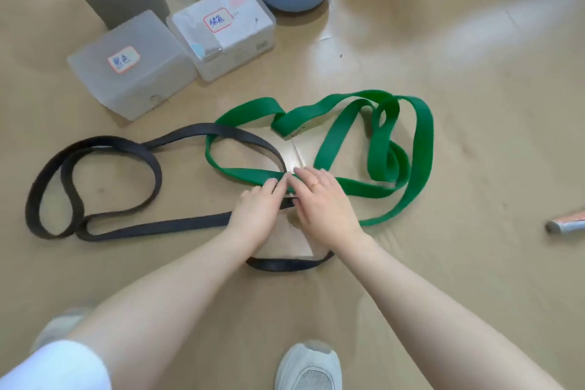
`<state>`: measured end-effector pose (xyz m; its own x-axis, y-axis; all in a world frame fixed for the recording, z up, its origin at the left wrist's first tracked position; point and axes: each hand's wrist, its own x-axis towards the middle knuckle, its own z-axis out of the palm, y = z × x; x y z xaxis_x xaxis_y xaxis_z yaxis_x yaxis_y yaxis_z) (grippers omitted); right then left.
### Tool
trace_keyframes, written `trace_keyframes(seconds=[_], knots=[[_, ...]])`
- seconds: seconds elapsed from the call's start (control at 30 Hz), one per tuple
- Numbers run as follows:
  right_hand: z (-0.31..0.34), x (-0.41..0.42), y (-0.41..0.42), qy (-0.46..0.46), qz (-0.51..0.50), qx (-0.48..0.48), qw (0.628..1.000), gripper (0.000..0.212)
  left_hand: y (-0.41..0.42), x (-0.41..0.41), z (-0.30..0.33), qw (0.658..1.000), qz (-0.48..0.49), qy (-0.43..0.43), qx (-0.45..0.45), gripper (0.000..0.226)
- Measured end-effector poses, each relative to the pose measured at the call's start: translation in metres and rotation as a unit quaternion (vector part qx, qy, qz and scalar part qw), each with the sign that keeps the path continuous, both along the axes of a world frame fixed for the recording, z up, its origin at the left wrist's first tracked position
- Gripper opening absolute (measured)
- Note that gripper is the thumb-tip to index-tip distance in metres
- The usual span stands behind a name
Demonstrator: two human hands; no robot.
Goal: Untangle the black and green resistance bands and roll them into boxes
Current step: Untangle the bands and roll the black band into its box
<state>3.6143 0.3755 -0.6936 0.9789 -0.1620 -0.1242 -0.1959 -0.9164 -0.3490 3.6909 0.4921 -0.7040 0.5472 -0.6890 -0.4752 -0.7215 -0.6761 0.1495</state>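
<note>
Both hands are meeting at the spot where the two bands cross on the brown floor covering [443, 41]. The left hand [256, 212] is lying palm-down, fingers [274, 184] reaching onto the green band [329, 133]; whether they are pinching it I cannot tell. The right hand [323, 199], a ring on one finger, is resting flat beside it, fingers straight and pressing on the same green strip.

The green band is sprawling away from the grip to the right and beyond it in several twisted loops. The black band [110, 187] is trailing left of the grip in long loops; one strand is passing through a green loop just beyond the fingertips, another is curving under the wrists.

Beyond and left of the grip, two lidded translucent boxes are sitting side by side: the nearer box [133, 73] and the farther box [228, 28], each labelled.
</note>
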Motion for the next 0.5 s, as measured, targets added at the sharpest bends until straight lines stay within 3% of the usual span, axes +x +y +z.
trace_keyframes(seconds=[0.1,0.2,0.3,0.4,0.5], knots=[[-0.014,0.006,0.022,0.151,-0.035,0.097,0.983,0.067,0.003,0.002,-0.001,1.0,-0.012,-0.02,-0.002,0.055],[-0.018,0.019,0.029,0.13,-0.169,0.223,0.951,0.059,0.015,0.01,-0.001,0.997,0.059,0.042,-0.022,0.04],[-0.013,0.038,0.036,0.102,-0.224,0.35,0.904,0.048,0.036,0.016,0.007,0.954,0.22,0.142,-0.146,0.024],[0.008,0.053,0.057,0.084,-0.176,0.41,0.891,0.061,0.062,0.024,0.039,0.916,0.3,0.155,-0.215,0.025],[0.041,0.07,0.093,0.073,-0.085,0.439,0.891,0.064,0.099,0.03,0.075,0.904,0.34,0.121,-0.229,0.03]])
